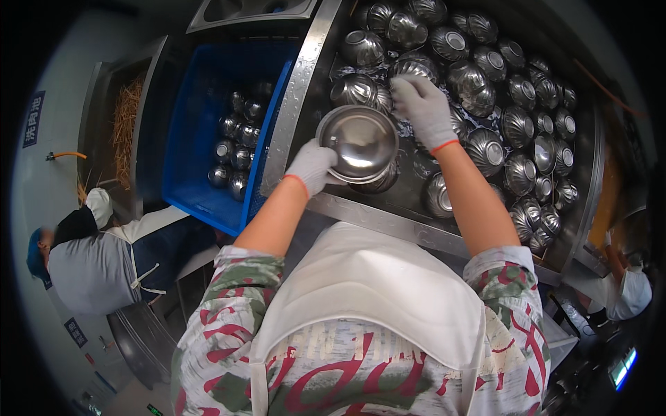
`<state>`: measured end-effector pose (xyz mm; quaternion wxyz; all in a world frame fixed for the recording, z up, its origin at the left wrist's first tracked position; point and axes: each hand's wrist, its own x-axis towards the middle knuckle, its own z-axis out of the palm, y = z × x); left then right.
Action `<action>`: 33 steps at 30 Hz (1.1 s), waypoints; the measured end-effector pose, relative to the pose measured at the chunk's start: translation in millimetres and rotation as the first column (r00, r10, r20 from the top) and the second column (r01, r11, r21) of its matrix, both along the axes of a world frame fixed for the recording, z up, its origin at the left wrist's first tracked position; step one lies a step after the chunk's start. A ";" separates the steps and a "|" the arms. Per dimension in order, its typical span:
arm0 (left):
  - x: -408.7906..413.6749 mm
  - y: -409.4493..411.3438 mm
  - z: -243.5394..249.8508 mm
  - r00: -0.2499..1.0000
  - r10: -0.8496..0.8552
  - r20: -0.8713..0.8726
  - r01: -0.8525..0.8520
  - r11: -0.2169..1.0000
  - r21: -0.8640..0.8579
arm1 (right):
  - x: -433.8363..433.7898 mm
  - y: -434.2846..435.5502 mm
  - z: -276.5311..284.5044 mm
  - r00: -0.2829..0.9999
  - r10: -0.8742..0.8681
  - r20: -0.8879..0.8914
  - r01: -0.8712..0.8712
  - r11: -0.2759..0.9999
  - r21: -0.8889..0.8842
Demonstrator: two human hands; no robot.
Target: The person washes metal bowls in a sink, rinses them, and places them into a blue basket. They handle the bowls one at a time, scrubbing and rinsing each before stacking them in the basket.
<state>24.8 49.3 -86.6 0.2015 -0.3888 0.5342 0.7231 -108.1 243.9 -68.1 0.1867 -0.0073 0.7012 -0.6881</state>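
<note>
My left hand (314,165), in a white knit glove with an orange cuff edge, grips the rim of a round stainless steel bowl (359,143). The bowl's shiny inside faces up, above the near left part of a steel sink basin. My right hand (424,109), gloved the same way, is above fluted metal bowls in the basin, its fingers curled near an overturned bowl (413,65). Whether those fingers touch or hold anything cannot be told. Many fluted steel bowls (485,151), mostly bottom up, lie in the wet basin.
A blue plastic crate (179,135) with several metal bowls (242,134) stands left of the sink's steel edge (291,106). Farther left, a steel trough holds brown stalks (128,132). One person (96,270) is at the left, another (627,291) at the far right.
</note>
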 end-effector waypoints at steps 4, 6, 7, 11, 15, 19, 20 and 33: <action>25.5 -57.9 31.8 0.989 0.108 -0.104 -0.113 0.993 -0.041 | 21.0 73.7 -153.2 0.871 0.133 0.472 -0.389 0.773 0.501; 49.5 -93.5 35.3 0.991 0.131 -0.017 -0.132 0.985 -0.110 | 46.0 67.0 -167.4 0.723 0.010 0.691 -0.396 0.825 0.403; 53.5 -100.5 43.1 0.994 0.089 0.071 -0.076 0.982 -0.172 | 63.5 72.2 -209.3 0.689 -0.075 0.721 -0.256 0.905 0.339; 99.9 -124.7 21.2 0.968 0.151 0.200 -0.113 0.975 -0.190 | 78.9 50.4 -249.3 0.302 0.188 0.934 -0.137 0.979 -0.153; 122.1 -124.7 5.5 0.950 0.291 0.116 -0.253 0.930 -0.265 | 85.7 36.1 -215.5 0.478 0.471 0.742 0.052 0.828 -0.559; 123.8 -111.1 7.4 0.939 0.340 -0.058 -0.342 0.901 -0.266 | 74.2 41.0 -153.0 0.716 0.363 0.597 -0.184 0.922 -0.340; 129.1 -114.1 10.4 0.957 0.286 -0.048 -0.289 0.925 -0.248 | 75.1 40.4 -115.2 0.814 0.301 0.497 -0.260 0.954 -0.152; 15.8 42.6 71.4 0.943 0.124 -0.309 -0.032 0.957 0.287 | 115.6 12.6 41.7 0.511 0.663 -0.547 -0.272 0.729 0.628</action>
